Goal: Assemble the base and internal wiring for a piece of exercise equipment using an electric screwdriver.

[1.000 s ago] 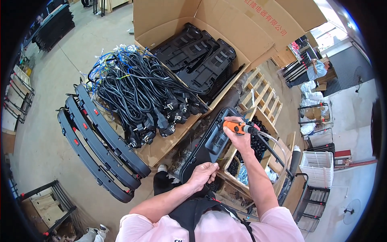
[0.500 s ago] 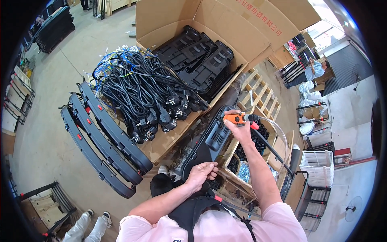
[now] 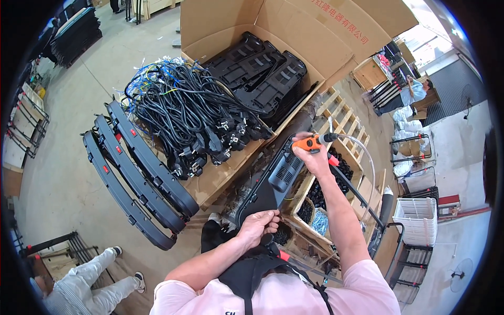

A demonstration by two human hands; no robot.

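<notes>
My right hand (image 3: 316,161) is wrapped round an orange and black power screwdriver (image 3: 308,144) with a clear hose at its back end. The tool is over the far end of a long black plastic housing (image 3: 259,196) that has a slotted vent; its tip is hidden from me. At the near end of the same housing, my left hand (image 3: 257,228) has thumb and forefinger pinched together. Whatever may be between those fingertips is too small to tell.
Left of the housing, a big cardboard box (image 3: 294,31) holds black plastic panels (image 3: 262,84); a heap of black power cords (image 3: 184,110) lies against it. Three curved black housings (image 3: 131,176) stand farther left. Wooden bins (image 3: 336,184) of small parts flank my right arm. A person (image 3: 92,283) is at lower left.
The screwdriver and my right hand have shifted slightly up in the picture. My left hand keeps its pinch at the near end. At lower left, the person has come further into view.
</notes>
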